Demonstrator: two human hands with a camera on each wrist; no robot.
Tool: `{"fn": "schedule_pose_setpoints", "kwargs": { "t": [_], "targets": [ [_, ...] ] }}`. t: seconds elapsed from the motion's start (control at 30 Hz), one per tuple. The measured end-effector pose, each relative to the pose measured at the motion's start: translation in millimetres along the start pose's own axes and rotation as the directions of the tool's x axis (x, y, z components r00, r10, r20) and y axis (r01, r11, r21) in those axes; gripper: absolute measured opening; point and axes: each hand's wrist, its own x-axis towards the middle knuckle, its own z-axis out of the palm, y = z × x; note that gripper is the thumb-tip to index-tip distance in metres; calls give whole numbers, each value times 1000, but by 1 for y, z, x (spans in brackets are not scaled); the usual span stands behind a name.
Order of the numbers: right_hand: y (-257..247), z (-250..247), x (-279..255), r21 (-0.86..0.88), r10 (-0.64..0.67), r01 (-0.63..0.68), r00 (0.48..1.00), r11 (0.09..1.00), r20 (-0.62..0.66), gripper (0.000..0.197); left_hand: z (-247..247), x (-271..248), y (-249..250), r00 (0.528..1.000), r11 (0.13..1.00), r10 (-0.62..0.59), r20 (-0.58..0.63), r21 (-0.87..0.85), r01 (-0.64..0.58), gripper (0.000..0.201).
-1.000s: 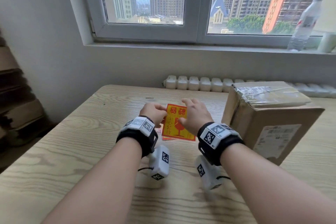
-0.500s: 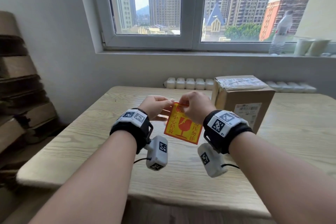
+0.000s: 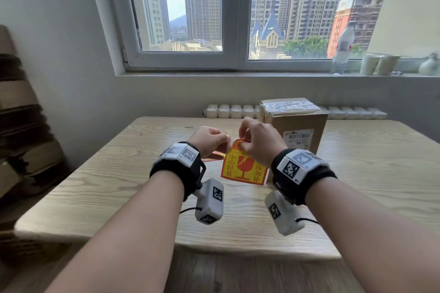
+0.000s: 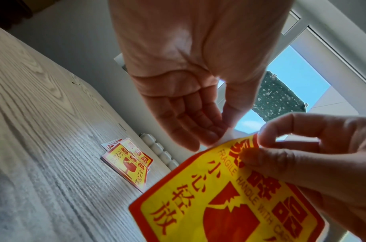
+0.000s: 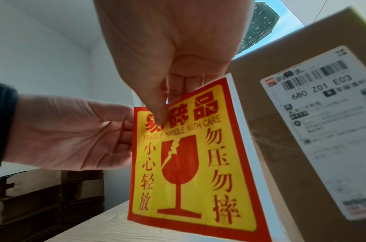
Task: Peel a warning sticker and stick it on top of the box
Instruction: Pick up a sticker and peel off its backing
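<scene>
A red and yellow fragile warning sticker (image 3: 242,170) on white backing hangs upright above the table, between my hands. My left hand (image 3: 225,138) pinches the white backing at the top left corner (image 4: 227,133). My right hand (image 3: 243,144) pinches the sticker's top corner, thumb on the printed face (image 5: 161,115); that corner curls away from the backing. The sticker (image 5: 188,163) fills the right wrist view, with the left hand (image 5: 74,135) beside it. The brown cardboard box (image 3: 297,123), its top taped, stands on the table just behind and right of my right hand.
A small stack of spare stickers (image 3: 215,156) lies on the wooden table (image 3: 107,173) under my left hand. A white radiator (image 3: 228,111) runs behind the table. A bottle (image 3: 342,50) and cups (image 3: 378,64) stand on the windowsill. Stacked cardboard (image 3: 21,126) stands at left.
Both hands picked the sticker up from the table and raised it upright toward me. Its top corner now curls away from the backing under my right fingers.
</scene>
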Motion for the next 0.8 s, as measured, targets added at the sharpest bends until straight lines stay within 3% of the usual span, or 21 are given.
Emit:
{"fn": "schedule_pose_setpoints", "kwargs": {
  "t": [0.17, 0.5, 0.8],
  "targets": [
    [6, -3, -11, 19, -26, 27, 999, 999, -43, 17, 13, -1, 3, 1000, 1000, -13, 19, -18, 13, 18],
    [14, -11, -13, 82, -9, 10, 1000, 997, -11, 14, 17, -4, 11, 994, 998, -41, 97, -43, 45, 17],
    [20, -9, -6, 158, 22, -29, 999, 987, 47, 13, 13, -6, 9, 1000, 999, -11, 24, 46, 10, 31]
  ]
}}
